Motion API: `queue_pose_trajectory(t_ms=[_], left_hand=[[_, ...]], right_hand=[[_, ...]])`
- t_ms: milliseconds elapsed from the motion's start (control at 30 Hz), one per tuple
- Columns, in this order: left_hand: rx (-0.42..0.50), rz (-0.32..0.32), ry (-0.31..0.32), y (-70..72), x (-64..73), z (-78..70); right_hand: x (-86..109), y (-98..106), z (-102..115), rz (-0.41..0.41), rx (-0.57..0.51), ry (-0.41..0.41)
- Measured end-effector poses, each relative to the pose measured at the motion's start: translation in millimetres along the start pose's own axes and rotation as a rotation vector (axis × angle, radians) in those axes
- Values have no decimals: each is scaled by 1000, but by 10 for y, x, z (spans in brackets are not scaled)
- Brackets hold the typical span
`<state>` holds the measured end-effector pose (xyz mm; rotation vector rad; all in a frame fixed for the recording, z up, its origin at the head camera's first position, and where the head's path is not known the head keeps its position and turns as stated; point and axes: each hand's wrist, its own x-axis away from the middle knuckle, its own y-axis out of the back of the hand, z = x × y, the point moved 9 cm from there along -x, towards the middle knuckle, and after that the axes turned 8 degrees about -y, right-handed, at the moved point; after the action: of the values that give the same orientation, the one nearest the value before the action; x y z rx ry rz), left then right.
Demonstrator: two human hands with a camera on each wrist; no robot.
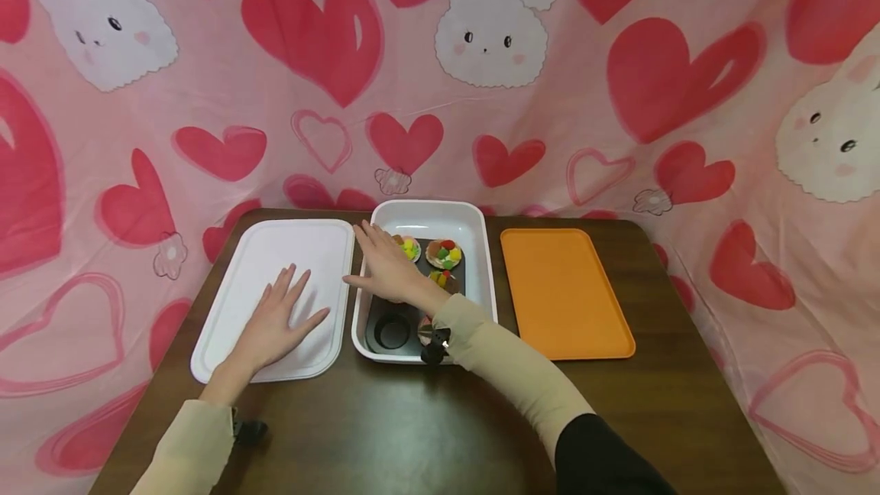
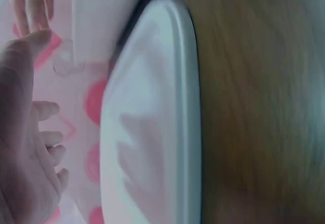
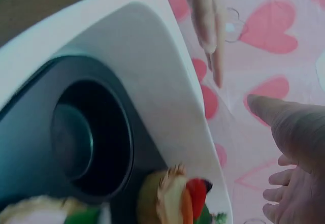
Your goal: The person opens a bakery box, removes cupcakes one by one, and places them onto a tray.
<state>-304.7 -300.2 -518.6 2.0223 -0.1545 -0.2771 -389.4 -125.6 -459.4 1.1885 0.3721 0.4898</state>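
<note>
My left hand (image 1: 278,323) hovers over a flat white tray (image 1: 302,244) with rounded corners, fingers spread and straight; its shadow falls on the surface. My right hand (image 1: 388,266) reaches across above a deep white tub (image 1: 490,289), fingers extended and holding nothing. Inside the tub lies a dark muffin tin (image 3: 25,137). Small tarts with colourful toppings, one of them a tart (image 1: 443,253) at the back right, sit in several of its cups. A front-left cup (image 1: 392,332) has no tart in it. The right hand and sleeve hide part of the tin.
An orange rectangular tray (image 1: 571,292) lies to the right of the tub. All stand on a dark wooden table (image 1: 385,434). Behind it hangs a pink curtain (image 1: 419,98) with hearts and rabbits. The tub's raised walls surround the tin.
</note>
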Motion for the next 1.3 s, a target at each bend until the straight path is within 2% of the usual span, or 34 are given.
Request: queue_pose_trajectory(t_ms=[133, 233, 467, 600, 767, 900, 1000, 1200, 1300], left_hand=[[-3, -1, -38, -44, -4, -220], [-10, -1, -65, -87, 11, -338], [-34, 1, -117, -186, -2, -527], [-34, 24, -129, -262, -19, -601], [-52, 41, -173, -356, -5, -695], [-66, 52, -215, -426, -5, -761], [-65, 57, -221, -458, -13, -776], [-69, 63, -198, -473, -24, -780], [-74, 71, -175, -494, -72, -802]], right_hand=[[67, 36, -172, 8, -63, 6], [81, 24, -346, 15, -118, -20], [-143, -301, -1031, -56, -197, -25], [-9, -100, -1122, -8, -273, -55], [144, 112, -1205, -7, -255, -130], [142, 112, -1320, -23, -260, -164], [111, 120, -1393, -22, -298, -176], [85, 130, -1520, -6, -335, -234], [89, 140, -1584, 2, -350, -251]])
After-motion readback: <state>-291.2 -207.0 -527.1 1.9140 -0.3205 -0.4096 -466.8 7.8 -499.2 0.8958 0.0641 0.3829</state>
